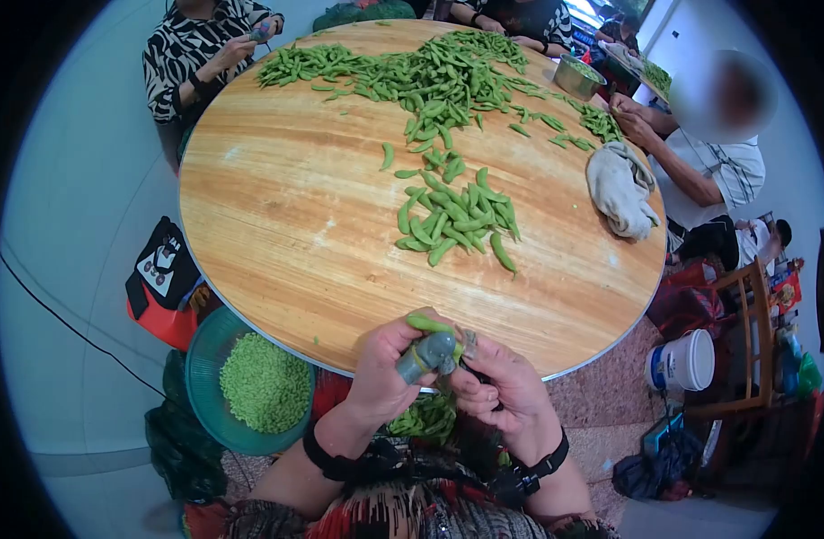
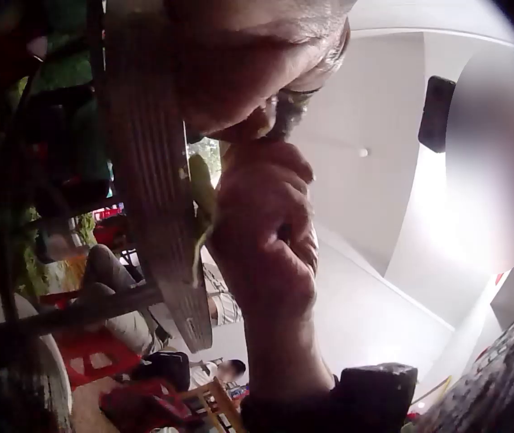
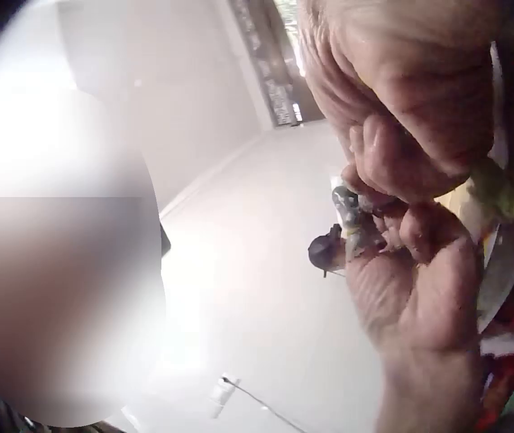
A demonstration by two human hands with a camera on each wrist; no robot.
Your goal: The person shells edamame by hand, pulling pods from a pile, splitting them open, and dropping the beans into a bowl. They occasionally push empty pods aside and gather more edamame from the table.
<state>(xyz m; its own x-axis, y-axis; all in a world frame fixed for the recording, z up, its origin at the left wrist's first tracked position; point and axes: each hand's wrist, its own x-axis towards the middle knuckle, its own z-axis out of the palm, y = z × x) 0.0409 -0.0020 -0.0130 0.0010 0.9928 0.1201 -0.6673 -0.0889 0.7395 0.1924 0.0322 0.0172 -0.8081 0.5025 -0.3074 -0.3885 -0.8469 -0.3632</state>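
Observation:
In the head view, both hands meet over the table's near edge. My left hand (image 1: 376, 364) grips a green edamame pod (image 1: 427, 323) between its fingers and its thumb, which is wrapped in grey tape (image 1: 418, 357). The right hand (image 1: 506, 386) comes in from the other side and pinches the pod's end near the left thumb tip. Something dark shows between the right fingers, its kind hidden. Both wrist views show the hands pressed close together, with a pod (image 2: 204, 185) hanging beside them in the left one.
Ahead on the round wooden table (image 1: 277, 234) lies a small heap of edamame pods (image 1: 452, 216), with a larger pile (image 1: 430, 72) behind. A crumpled cloth (image 1: 620, 190) lies at the right. Below left, a green basket (image 1: 201, 377) holds shelled beans; a white bucket (image 1: 691, 359) stands right. Other people sit around.

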